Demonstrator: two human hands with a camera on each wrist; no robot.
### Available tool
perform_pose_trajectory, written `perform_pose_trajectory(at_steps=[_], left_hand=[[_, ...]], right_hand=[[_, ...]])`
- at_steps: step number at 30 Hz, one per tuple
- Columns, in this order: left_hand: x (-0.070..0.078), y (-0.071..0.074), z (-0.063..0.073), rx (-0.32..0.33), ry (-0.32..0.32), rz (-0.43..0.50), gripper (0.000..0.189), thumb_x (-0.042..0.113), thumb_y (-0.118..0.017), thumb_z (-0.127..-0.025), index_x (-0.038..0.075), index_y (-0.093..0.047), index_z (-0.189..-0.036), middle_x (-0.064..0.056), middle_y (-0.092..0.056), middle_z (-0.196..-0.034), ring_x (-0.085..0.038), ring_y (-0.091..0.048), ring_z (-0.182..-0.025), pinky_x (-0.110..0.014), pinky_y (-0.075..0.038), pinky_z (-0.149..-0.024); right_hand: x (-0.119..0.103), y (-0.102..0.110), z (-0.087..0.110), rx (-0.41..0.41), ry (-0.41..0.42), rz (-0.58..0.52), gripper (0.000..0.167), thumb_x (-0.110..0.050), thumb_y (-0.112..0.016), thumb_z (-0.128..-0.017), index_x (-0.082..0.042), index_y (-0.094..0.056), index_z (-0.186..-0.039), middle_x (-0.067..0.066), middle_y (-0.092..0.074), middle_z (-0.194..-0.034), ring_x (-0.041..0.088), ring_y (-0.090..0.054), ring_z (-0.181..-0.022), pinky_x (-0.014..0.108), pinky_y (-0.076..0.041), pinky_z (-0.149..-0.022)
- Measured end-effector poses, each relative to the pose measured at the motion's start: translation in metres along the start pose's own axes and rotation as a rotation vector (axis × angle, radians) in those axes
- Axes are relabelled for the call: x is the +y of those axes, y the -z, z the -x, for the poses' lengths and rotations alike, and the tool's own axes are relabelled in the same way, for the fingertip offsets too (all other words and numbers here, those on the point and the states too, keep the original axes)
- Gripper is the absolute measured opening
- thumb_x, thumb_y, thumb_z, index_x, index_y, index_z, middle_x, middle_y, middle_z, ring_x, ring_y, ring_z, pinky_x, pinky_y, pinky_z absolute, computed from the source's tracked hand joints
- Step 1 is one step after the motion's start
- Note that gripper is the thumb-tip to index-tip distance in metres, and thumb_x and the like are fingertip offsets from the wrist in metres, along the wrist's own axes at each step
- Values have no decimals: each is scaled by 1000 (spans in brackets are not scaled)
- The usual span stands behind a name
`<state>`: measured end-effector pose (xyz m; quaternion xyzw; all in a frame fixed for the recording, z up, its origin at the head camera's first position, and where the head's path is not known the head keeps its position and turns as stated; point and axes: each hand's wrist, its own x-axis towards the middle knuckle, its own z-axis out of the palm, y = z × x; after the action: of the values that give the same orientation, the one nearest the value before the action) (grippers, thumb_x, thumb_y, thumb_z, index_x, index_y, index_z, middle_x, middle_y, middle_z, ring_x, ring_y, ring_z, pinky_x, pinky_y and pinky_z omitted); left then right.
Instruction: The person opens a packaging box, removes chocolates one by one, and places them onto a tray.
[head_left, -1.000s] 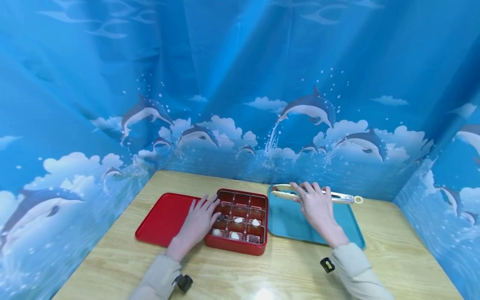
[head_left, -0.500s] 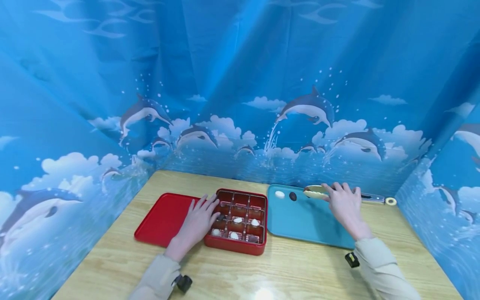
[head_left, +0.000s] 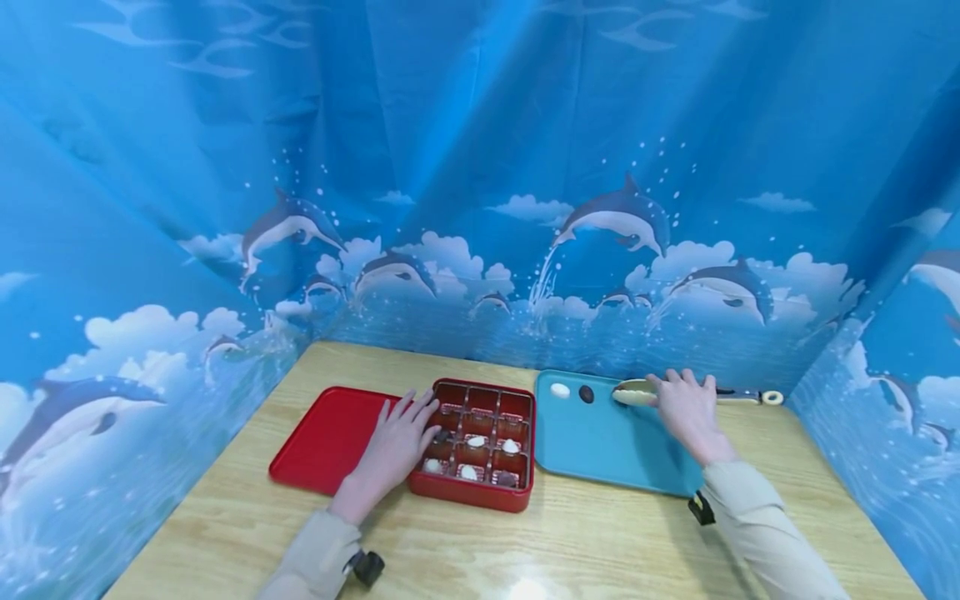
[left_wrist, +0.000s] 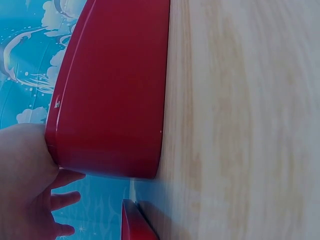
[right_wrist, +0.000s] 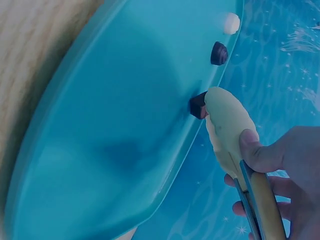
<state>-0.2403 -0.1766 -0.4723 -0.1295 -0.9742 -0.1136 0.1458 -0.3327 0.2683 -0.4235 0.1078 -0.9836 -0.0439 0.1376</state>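
Observation:
My right hand (head_left: 686, 408) grips metal tongs (right_wrist: 230, 125) with cream-coloured tips, thumb on one arm and fingers on the other. In the right wrist view the tips are at a dark chocolate (right_wrist: 198, 106) near the far edge of the blue tray (head_left: 600, 450); part of it is hidden behind them. A white chocolate (head_left: 559, 390) and another dark chocolate (head_left: 587, 394) lie farther left on the tray. My left hand (head_left: 397, 442) rests on the left rim of the red box (head_left: 472, 494), fingers extended. Several white and dark chocolates sit in the box's middle and front compartments.
A flat red lid (head_left: 330, 442) lies left of the box, partly under the left forearm's line of view. The wooden table (head_left: 570, 542) runs along the front. A blue curtain (head_left: 465, 208) with dolphins hangs close behind the tray and box.
My right hand has moved right along the tray with the tongs, uncovering the white and dark chocolates at the tray's left, then lowered the tips slightly. The left hand stays on the box.

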Motion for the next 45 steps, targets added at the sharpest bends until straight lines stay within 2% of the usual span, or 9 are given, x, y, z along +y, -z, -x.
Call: perform_pose_trajectory(at_steps=[8,11,14,18,23,26,31,41,45], left_hand=[[0,-2,1,21,-18,-2,49,31,-61,-102,7,-56,-145,-13,-49,-153,-40,-36,-146,-66,-29,-114],[0,-2,1,25,-24,2,50,31,-61,-102,7,-56,-145,-14,-49,-153,-40,-36,-146,-66,-29,-114],[0,-2,0,19,-20,1,50,32,-60,-102,6,-55,-145,-14,-48,-153,-40,-36,-146,-66,-29,-115],[-1,-1,-1,13,-10,-1,51,32,-61,-102,6,-55,-146,-14,-48,-154,-40,-35,-146,-66,-28,-115],[-1,0,0,21,-7,3,50,30,-62,-102,6,-55,-145,-14,-48,-154,-40,-36,-146,-66,-28,-115],[-2,-1,1,27,-8,4,50,30,-62,-101,6,-56,-145,-14,-48,-153,-40,-36,-146,-67,-29,-114],[-2,0,2,23,-9,4,50,31,-61,-102,6,-56,-145,-13,-48,-154,-40,-36,-145,-67,-29,-114],[-5,1,-1,-17,-3,35,49,32,-57,-104,9,-54,-147,-12,-47,-155,-39,-35,-147,-67,-27,-115],[-7,0,-2,-28,9,68,48,30,-57,-105,11,-53,-148,-11,-46,-156,-38,-33,-147,-67,-25,-116]], right_hand=[[1,-5,-6,-99,-4,-13,44,-19,-67,-97,-7,-62,-138,24,-63,-124,44,-52,-108,66,-36,-86],[1,-6,-5,-92,-15,-10,49,-19,-68,-96,-6,-59,-142,25,-61,-125,46,-51,-111,69,-35,-89],[1,-6,-2,-27,-16,-11,52,-21,-70,-95,-7,-57,-144,24,-61,-119,42,-51,-102,63,-36,-83],[-5,-5,3,143,10,-26,53,-25,-74,-93,-7,-60,-141,21,-63,-112,40,-51,-95,56,-35,-74],[-16,-6,9,351,70,-41,51,-14,-77,-89,-8,-63,-137,19,-65,-111,41,-54,-97,56,-36,-73],[-24,-6,10,425,100,-55,53,-13,-78,-86,-10,-63,-137,17,-66,-113,40,-55,-98,57,-37,-74],[-38,2,11,472,140,-64,55,-20,-77,-88,-13,-60,-141,16,-65,-116,40,-56,-100,58,-38,-76],[-75,24,13,506,260,-48,57,-18,-80,-86,-13,-61,-140,12,-66,-116,36,-58,-99,54,-41,-76],[-96,33,13,501,319,-61,55,-12,-77,-88,-13,-61,-140,10,-67,-115,33,-58,-101,53,-41,-77]])
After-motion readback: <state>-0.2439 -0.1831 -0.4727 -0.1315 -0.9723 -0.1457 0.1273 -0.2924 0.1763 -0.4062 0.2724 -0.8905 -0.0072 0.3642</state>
